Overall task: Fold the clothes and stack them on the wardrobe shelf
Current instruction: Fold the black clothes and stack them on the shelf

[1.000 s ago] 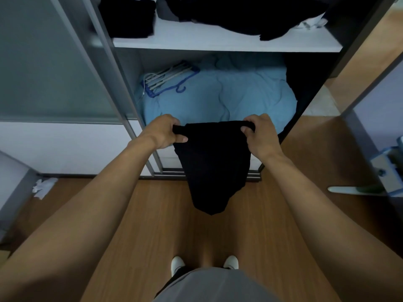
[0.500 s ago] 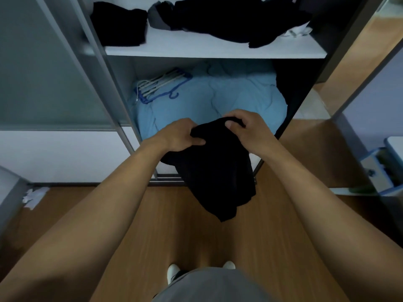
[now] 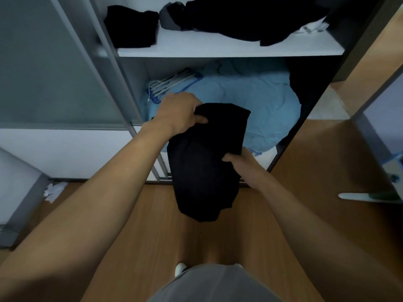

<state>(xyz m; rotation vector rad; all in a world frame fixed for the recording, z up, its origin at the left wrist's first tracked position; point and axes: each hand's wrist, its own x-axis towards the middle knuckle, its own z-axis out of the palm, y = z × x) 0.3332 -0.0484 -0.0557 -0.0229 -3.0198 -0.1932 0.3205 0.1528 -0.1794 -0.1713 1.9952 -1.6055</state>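
Garment (image 3: pixel 205 162) hangs lengthwise below the shelf (image 3: pixel 229 49), left hand (image 3: pixel 178 112) pinching its top, right hand (image 3: pixel 244 164) gripping its side

Dim room with a warm brown wood-plank floor (image 3: pixel 305 192). An open wardrobe (image 3: pixel 357 35) stands ahead, its frosted grey sliding door (image 3: pixel 54 73) at the left. Pale blue bedding (image 3: pixel 261 105) fills the lower compartment, and white and blue hangers (image 3: pixel 172 82) lie on its left side. Crumpled white paper (image 3: pixel 53 190) lies on the floor beside a grey cabinet (image 3: pixel 19 192).
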